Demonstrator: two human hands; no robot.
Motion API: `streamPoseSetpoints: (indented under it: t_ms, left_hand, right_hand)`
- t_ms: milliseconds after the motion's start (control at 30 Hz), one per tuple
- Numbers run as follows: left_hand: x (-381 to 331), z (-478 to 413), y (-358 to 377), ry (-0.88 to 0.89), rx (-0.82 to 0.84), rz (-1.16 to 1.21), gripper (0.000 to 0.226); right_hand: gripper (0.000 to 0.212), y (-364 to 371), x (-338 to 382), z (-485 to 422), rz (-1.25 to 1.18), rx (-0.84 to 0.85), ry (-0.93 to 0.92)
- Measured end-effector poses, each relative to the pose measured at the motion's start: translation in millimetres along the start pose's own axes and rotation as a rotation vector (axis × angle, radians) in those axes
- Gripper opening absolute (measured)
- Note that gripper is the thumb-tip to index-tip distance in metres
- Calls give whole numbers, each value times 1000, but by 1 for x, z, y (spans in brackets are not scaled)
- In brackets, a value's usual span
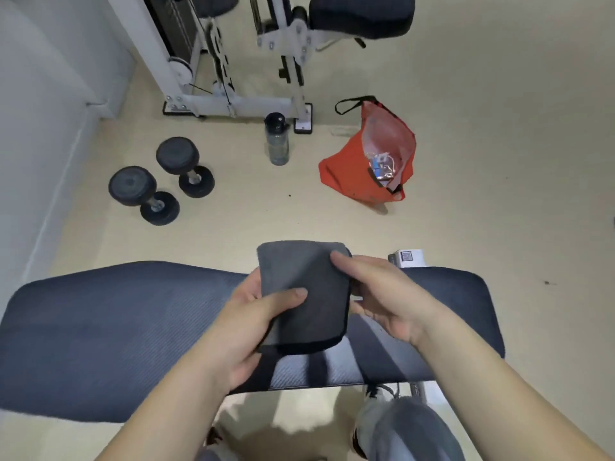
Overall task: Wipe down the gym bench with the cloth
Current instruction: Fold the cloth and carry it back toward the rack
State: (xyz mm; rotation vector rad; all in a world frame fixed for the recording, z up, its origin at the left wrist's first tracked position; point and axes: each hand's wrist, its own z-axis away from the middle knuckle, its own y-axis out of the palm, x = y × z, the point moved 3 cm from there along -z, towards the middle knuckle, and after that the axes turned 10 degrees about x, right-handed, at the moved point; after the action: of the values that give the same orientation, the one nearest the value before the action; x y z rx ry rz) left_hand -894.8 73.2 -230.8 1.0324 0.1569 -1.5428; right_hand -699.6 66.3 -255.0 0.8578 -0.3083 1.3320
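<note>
A folded dark grey cloth [309, 294] is held up in the air over the middle of the gym bench [116, 327], a long dark blue padded bench running left to right below me. My left hand [249, 324] grips the cloth's lower left part, thumb on top. My right hand [379, 294] holds its right edge, with fingertips on the upper right corner. The cloth does not touch the pad.
Two black dumbbells [159, 184] lie on the beige floor beyond the bench at left. A water bottle [277, 139] and an open orange bag [372, 154] stand further back. A white weight machine [233, 61] fills the far side. My leg and shoe [392, 424] are below the bench.
</note>
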Motion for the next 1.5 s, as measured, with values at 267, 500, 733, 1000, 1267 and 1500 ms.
streamPoseSetpoints:
  t_ms: [267,500,733,1000,1267,1500]
  left_hand:
    - [-128,110,165,10,167,-121,37]
    - [-148,162,229,-92,415,-92,39]
    - [-94,188,330,-284,765,-195,59]
    - [25,178,508,-467,803,-103,67]
    - [98,159,678,-546,828,-69,54]
    - [99,96,765,-407,824,-386,60]
  right_hand:
    - [51,26,121,179,-159,89,16]
    - [47,35,134,306,-268,-199,-246]
    - [36,6,90,438,-418,-484,-390]
    - [45,-122,27,584,-600,-590,-687]
    - [37,-254,-31,717,-768,-699,-761]
    - [34,-341,-24,753,-719,-739,-762]
